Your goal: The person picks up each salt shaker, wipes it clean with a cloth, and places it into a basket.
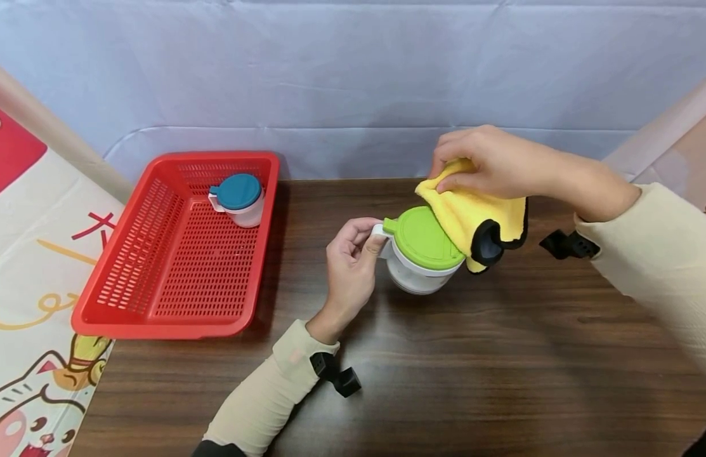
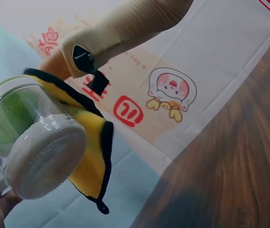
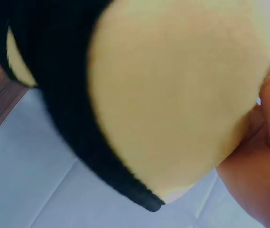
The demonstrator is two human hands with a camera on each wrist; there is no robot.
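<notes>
My left hand (image 1: 351,266) grips the white handle of a seasoning jar (image 1: 418,279), which has a green lid (image 1: 425,238). In the left wrist view the jar (image 2: 35,128) is tilted, showing clear walls, a whitish lower part and its ridged base. Yellow cloth with black edging (image 1: 481,209) is pinched between the thumb and fingers of my right hand (image 1: 490,158). It lies against the right side of the lid and hangs down past the jar. Close up, the cloth (image 3: 177,104) fills much of the right wrist view and hides the jar there.
To the left on the brown wooden table (image 1: 472,381) stands a red perforated basket (image 1: 164,331). Inside, near its back right corner, sits another jar with a blue lid (image 1: 238,192). A pale sheet (image 1: 330,76) rises behind the table, and a printed cloth (image 1: 39,266) borders the left side.
</notes>
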